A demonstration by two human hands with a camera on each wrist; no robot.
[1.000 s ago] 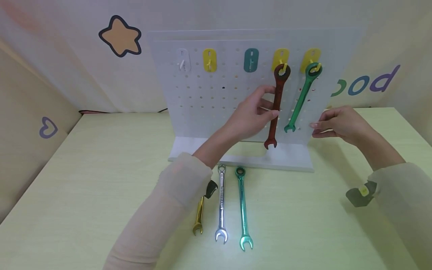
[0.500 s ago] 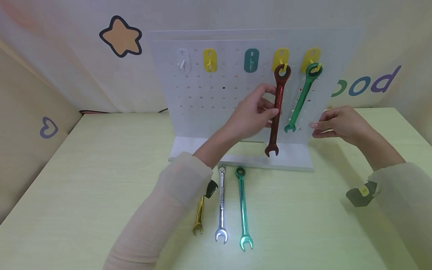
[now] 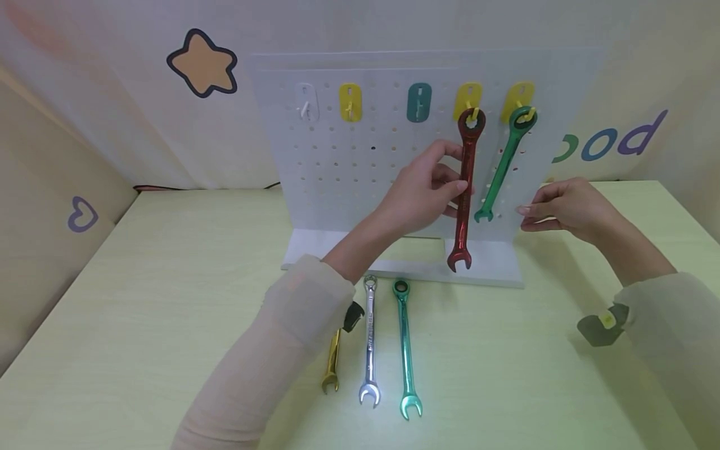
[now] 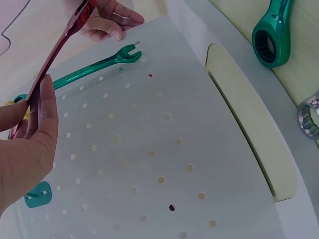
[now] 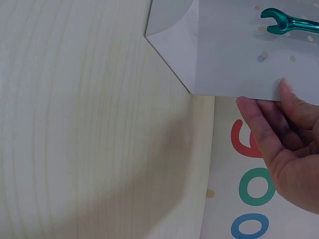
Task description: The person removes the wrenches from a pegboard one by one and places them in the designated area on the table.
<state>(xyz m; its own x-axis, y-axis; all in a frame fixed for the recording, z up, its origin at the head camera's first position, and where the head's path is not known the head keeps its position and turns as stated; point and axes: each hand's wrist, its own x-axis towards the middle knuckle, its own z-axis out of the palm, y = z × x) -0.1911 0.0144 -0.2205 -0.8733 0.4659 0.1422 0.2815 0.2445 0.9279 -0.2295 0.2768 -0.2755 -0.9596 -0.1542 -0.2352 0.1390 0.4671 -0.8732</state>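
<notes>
My left hand [image 3: 419,190] holds a red combination wrench [image 3: 464,206] by the middle of its shaft, thumb in front and fingers behind. The ring end is at a yellow hook [image 3: 469,95], whose tip shows in the ring; the jaw end points down. Just right of it, a green wrench [image 3: 499,170] hangs by its ring from another yellow hook [image 3: 520,95]. At the board's right edge, my right hand [image 3: 574,207] pinches the white pegboard [image 3: 349,200]. The right wrist view shows the thumb [image 5: 299,107] against the board's front face.
On the table [image 3: 185,300] before the board lie a silver wrench [image 3: 369,340], a teal wrench [image 3: 405,347] and a gold wrench [image 3: 332,362] partly hidden by my left sleeve. White [image 3: 306,102], yellow [image 3: 350,102] and teal [image 3: 419,102] hooks carry nothing.
The red wrench's lower end has swung down and slightly right, toward the camera, while its ring stays at the hook. My left fingers shift slightly with it. My right hand keeps its place.
</notes>
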